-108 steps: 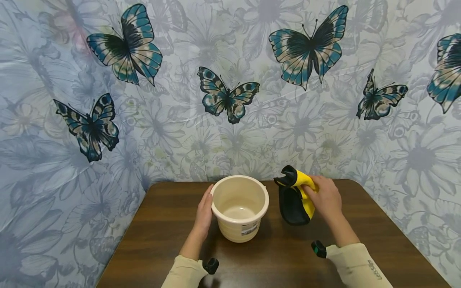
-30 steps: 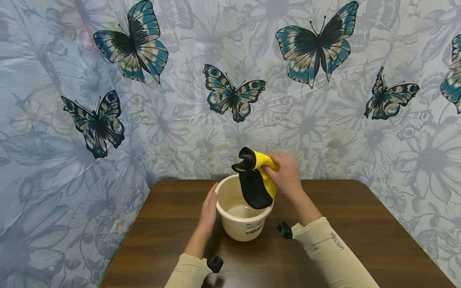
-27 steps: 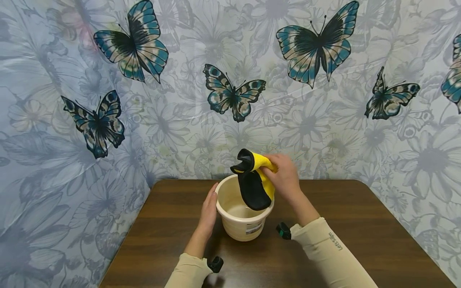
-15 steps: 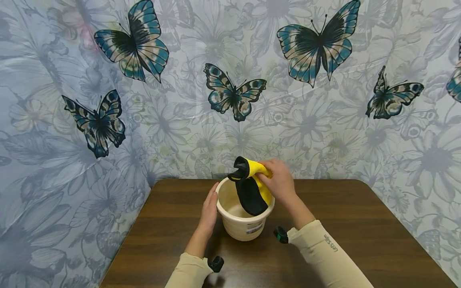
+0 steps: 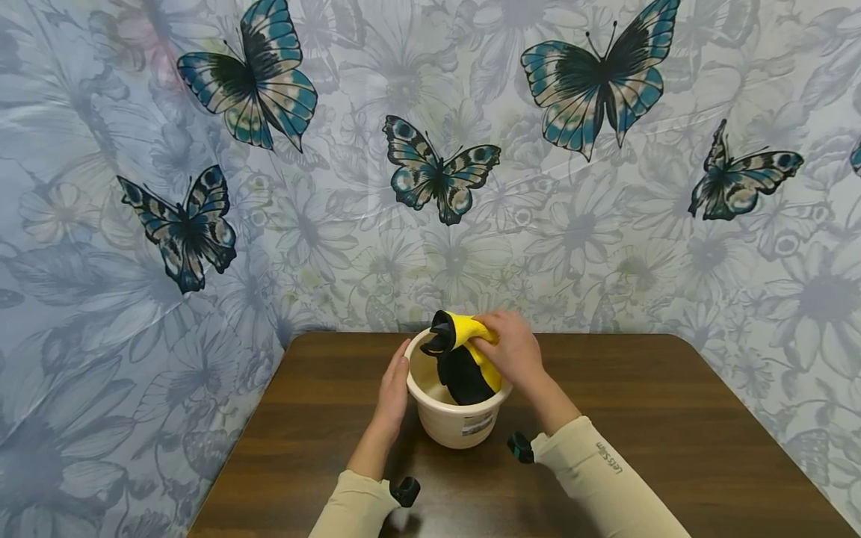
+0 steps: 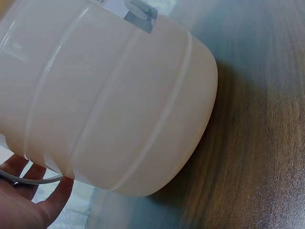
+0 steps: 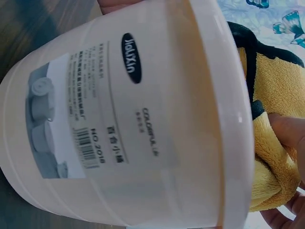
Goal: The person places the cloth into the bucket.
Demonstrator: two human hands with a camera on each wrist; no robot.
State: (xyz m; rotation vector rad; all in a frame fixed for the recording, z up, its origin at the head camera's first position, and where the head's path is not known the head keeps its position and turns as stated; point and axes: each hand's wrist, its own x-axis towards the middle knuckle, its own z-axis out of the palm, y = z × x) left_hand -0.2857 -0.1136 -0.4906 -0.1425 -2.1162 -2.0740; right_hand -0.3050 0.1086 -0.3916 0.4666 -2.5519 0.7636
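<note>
A cream plastic bucket [image 5: 447, 427] with a printed label [image 7: 86, 109] stands upright on the table. My left hand [image 5: 390, 388] rests against its left side with fingers fairly straight; in the left wrist view the fingertips touch the wall beside a thin handle [image 6: 40, 181]. From the right, my right hand [image 5: 514, 347] pinches a yellow and black cloth [image 5: 471, 329] at the bucket's mouth. The cloth's lower black part is down inside the bucket, while its yellow top stays above the rim. Fleecy yellow fabric with dark edging [image 7: 251, 71] shows in the right wrist view.
The brown wooden table [image 5: 625, 448] has rounded far corners and extends on both sides of the bucket. Behind it hangs a pale floral backdrop [image 5: 350, 284] with teal butterflies. A small black device [image 5: 406, 492] sits at the left wrist, another black device [image 5: 521, 447] at the right.
My right hand has carried the cloth leftward from beside the bucket to above it, then lowered it partly inside. The left hand stays against the bucket.
</note>
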